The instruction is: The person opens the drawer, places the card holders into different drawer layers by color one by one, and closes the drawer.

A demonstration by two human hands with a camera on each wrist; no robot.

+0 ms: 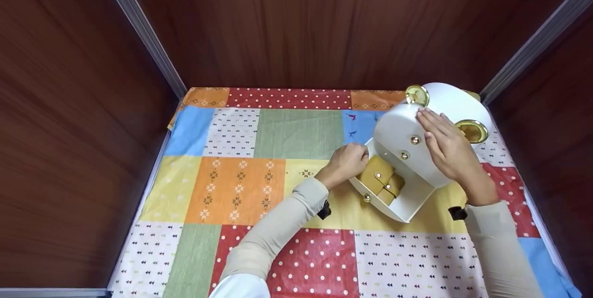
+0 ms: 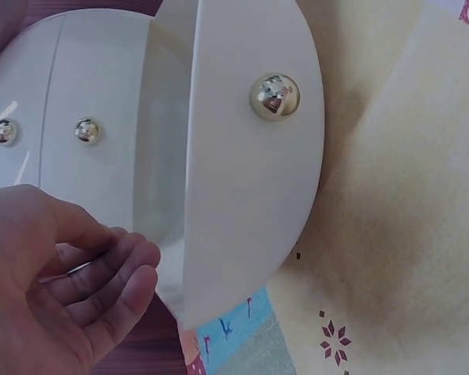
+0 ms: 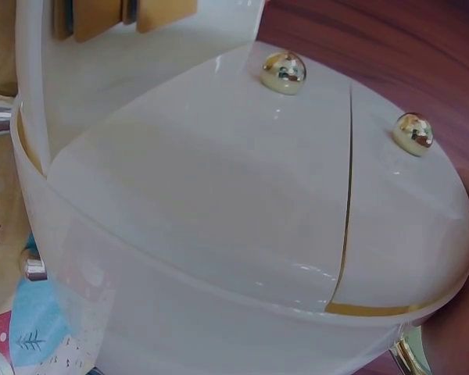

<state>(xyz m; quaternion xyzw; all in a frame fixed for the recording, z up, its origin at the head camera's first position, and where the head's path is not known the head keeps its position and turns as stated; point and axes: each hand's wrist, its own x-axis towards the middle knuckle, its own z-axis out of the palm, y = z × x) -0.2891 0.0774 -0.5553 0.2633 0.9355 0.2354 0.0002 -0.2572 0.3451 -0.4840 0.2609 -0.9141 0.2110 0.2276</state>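
Observation:
A white rounded jewellery box (image 1: 394, 126) with gold knobs stands at the table's right. Its bottom drawer (image 1: 412, 203) is pulled out toward me and holds tan padded rolls (image 1: 380, 177). My right hand (image 1: 444, 145) lies flat on the box top, fingers straight. My left hand (image 1: 347, 161) sits against the drawer's left corner, fingers loosely curled. In the left wrist view the left hand (image 2: 70, 289) holds nothing, its fingertips beside the drawer's curved front panel (image 2: 242, 203) with a gold knob (image 2: 274, 96). The right wrist view shows the box (image 3: 234, 195) close up.
A patchwork tablecloth (image 1: 241, 187) covers the table. Dark wooden walls (image 1: 296, 24) close it in on three sides, with metal rails (image 1: 139, 24) at the corners. Two gold ring handles (image 1: 417, 95) sit on the box's far side.

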